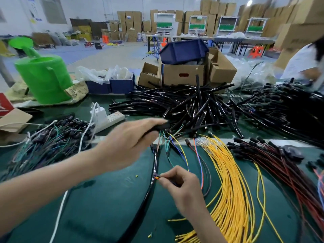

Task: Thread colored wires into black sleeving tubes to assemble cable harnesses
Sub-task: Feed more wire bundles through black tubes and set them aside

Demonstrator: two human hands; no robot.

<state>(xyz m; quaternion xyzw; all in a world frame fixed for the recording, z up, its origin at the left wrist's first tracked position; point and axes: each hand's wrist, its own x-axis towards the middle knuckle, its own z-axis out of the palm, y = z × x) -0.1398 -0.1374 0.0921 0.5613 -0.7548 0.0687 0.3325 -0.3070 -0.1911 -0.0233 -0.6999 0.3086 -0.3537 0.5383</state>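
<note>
At the upper left of the frame a green watering can [43,79] stands on crumpled paper, back from the working area. Below it, at mid left, a heap of green and blue connector wires [49,142] lies on the green worktop [98,207]. It is close to the left arm and is probably stock kept within reach. Just right of the heap sits a white power strip [108,118] with a charger plugged in.

Near the centre, the left grip [129,142] is curled tight round the end of a black sleeving tube [158,128]. Thin coloured wires [172,142] in green, blue and yellow fan out just below the fingers. This hand seems to hold the tube steady so the other hand can feed.

A long black tube [154,165] runs from under this hand down towards the bottom edge. I cannot tell whether it is the same piece as the tube being held.

Just right of it, at lower centre, the right grip [182,186] pinches a few wire ends [156,178] between thumb and forefinger. Their orange tips touch, or sit just beside, the long tube. The fine pinch suits aiming the tips together.

Behind, at upper centre, a pile of black tubes [189,104] lies in front of a cardboard box [182,74]. A sheaf of yellow wires [233,186] spreads out at lower right, with red-and-black wires [273,160] beyond it. Each kind is sorted in its own heap, likely for quick picking. Another person [305,62] works at the upper right.
</note>
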